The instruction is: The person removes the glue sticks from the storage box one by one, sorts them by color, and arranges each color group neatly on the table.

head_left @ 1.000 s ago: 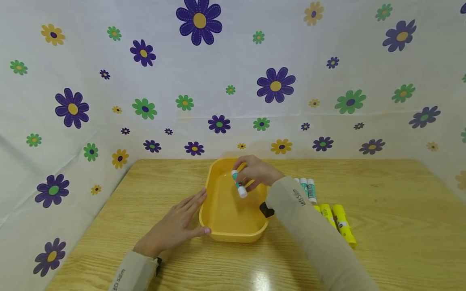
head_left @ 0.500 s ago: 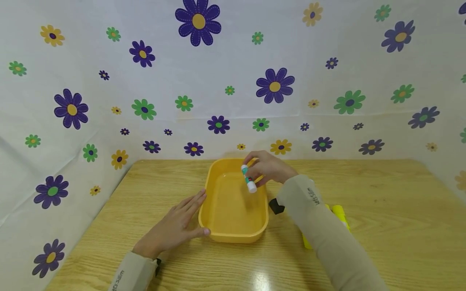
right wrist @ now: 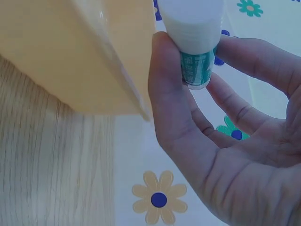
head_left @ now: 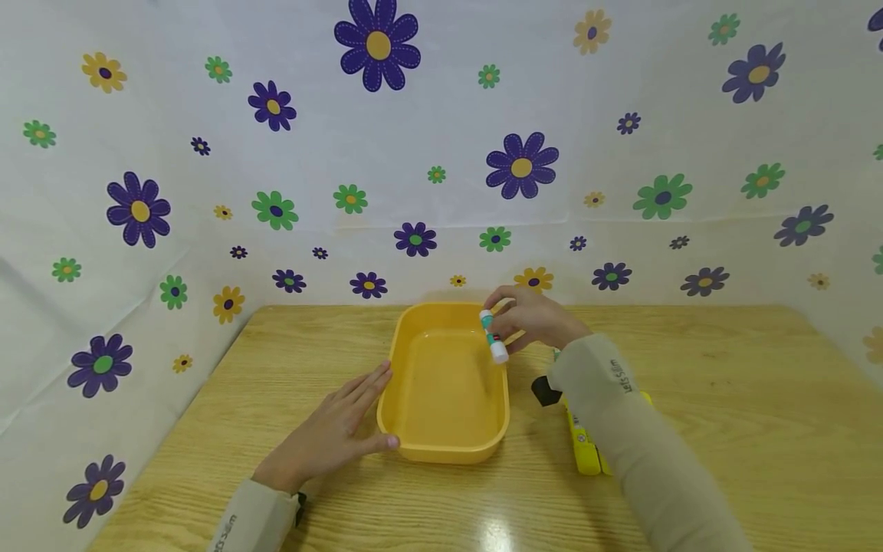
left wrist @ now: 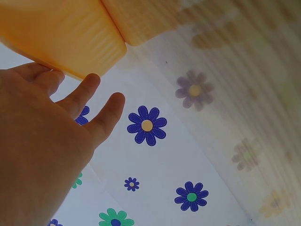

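Note:
A white and teal glue stick (head_left: 493, 336) is pinched between the thumb and fingers of my right hand (head_left: 534, 318), held tilted above the right rim of a yellow plastic tray (head_left: 441, 452). In the right wrist view the white end of the glue stick (right wrist: 195, 28) faces the camera, and the tray's wall (right wrist: 113, 56) is just left of the thumb. My left hand (head_left: 327, 437) touches the tray's left side with its fingers extended and the thumb by the near corner. The left wrist view shows those fingers (left wrist: 87, 92) against the tray's wall (left wrist: 70, 42).
Yellow glue sticks (head_left: 585, 452) lie on the wooden table (head_left: 745, 429) to the right, partly hidden by my right sleeve (head_left: 641, 429). A bit of teal shows behind the cuff. A white flower-print cloth (head_left: 441, 123) hangs at the back and sides.
My right hand has moved right with the glue stick, from over the tray's middle to its right rim. The sleeve now covers the white and teal sticks. My left hand stays put.

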### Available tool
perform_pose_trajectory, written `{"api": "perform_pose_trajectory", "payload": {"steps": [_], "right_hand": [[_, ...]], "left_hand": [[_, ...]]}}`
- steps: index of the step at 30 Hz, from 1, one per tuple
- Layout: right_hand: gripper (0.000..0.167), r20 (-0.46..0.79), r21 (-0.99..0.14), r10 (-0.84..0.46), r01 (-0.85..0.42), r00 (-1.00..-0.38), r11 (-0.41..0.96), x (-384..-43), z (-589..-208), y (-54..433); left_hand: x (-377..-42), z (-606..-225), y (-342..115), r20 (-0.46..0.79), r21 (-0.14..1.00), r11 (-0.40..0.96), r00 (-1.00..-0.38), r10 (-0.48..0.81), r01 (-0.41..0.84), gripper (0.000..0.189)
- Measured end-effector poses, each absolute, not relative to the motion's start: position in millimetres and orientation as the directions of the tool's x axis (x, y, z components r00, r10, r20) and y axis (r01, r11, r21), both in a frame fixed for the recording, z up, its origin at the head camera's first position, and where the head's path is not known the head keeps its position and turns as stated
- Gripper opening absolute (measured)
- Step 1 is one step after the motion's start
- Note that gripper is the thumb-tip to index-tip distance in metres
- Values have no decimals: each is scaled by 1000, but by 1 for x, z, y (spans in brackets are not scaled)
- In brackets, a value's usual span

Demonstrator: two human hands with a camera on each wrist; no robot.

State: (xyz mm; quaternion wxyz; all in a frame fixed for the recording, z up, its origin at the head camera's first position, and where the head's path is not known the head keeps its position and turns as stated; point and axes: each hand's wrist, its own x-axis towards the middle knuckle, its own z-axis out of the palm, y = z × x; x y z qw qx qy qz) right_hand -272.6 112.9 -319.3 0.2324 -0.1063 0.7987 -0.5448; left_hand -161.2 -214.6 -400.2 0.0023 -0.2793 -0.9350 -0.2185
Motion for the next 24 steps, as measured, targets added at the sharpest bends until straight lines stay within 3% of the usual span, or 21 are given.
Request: {"api": "perform_pose_trajectory", "payload": {"steps": [24], "right_hand": [[44,-260,-897,-360,86,-896,433,-273,-325,176]], "left_hand": [[-161,-400,-212,110,404,753,-845,523,519,91]]}}
